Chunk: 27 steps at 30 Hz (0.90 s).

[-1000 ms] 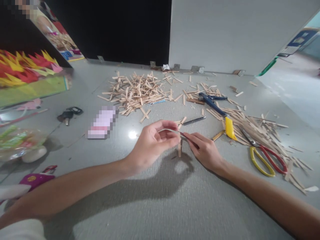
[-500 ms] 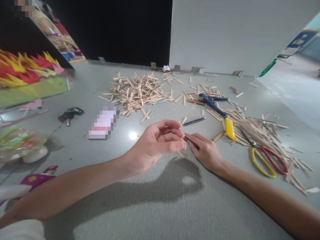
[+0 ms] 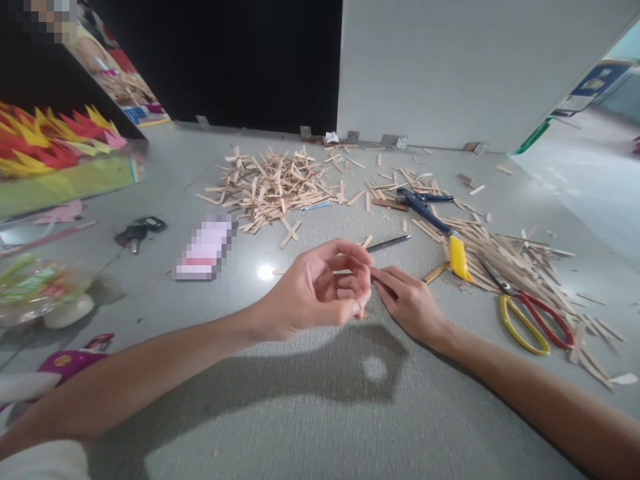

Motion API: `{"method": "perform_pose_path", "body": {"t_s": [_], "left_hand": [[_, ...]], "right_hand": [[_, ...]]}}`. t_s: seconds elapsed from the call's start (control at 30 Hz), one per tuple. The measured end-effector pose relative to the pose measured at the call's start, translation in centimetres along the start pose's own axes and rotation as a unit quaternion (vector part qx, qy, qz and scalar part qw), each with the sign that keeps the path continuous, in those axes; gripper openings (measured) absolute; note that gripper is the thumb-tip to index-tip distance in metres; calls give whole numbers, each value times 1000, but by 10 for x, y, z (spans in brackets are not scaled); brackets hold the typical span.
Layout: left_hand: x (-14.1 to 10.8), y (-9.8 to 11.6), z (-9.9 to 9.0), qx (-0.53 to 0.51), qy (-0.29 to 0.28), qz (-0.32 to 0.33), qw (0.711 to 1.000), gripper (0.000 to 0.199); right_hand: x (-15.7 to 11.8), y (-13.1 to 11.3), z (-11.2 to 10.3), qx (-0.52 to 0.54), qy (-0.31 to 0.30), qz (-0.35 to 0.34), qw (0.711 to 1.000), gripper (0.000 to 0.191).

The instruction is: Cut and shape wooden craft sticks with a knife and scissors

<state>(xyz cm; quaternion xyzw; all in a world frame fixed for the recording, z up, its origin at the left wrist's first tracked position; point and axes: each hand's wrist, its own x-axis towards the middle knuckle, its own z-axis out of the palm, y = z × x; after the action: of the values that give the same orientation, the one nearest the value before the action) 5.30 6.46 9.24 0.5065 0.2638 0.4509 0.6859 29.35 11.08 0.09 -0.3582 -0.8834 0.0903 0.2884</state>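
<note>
My left hand [image 3: 323, 287] is held a little above the grey table, its fingers curled round and the thumb tip against them; what they grip, if anything, is hidden. Close by on its right, my right hand [image 3: 413, 300] rests low on the table with its fingers pressed together, their tips meeting the left fingertips. I cannot make out what is between them. A small bit of wooden stick [image 3: 365, 315] peeks out under the left fingers. Just beyond both hands lie a dark pen [image 3: 390, 243] and a short wooden piece [image 3: 367, 241].
Small cut sticks [image 3: 275, 187] form a pile at the back. To the right are a blue-handled cutter [image 3: 425, 210] with a yellow grip, scissors [image 3: 525, 320] and long sticks [image 3: 540, 267]. A phone [image 3: 205, 250], keys [image 3: 137, 230] and a purple-and-white tool [image 3: 70, 363] lie left.
My left fingers have curled further and shifted slightly right, covering most of the stick bit beneath them. The right hand stays almost where it was.
</note>
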Motion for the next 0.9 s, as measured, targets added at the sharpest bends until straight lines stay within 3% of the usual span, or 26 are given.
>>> {"method": "perform_pose_path", "body": {"t_s": [0.6,0.9], "left_hand": [[0,-8,-5,-31,-27,-28,999,44],[3,-8,-8,-78,-60,-13,995,37]], "right_hand": [[0,0,1,-22,13,-10,1000,33],[1,-2,0,-10,5,-2,1000,34]]}}
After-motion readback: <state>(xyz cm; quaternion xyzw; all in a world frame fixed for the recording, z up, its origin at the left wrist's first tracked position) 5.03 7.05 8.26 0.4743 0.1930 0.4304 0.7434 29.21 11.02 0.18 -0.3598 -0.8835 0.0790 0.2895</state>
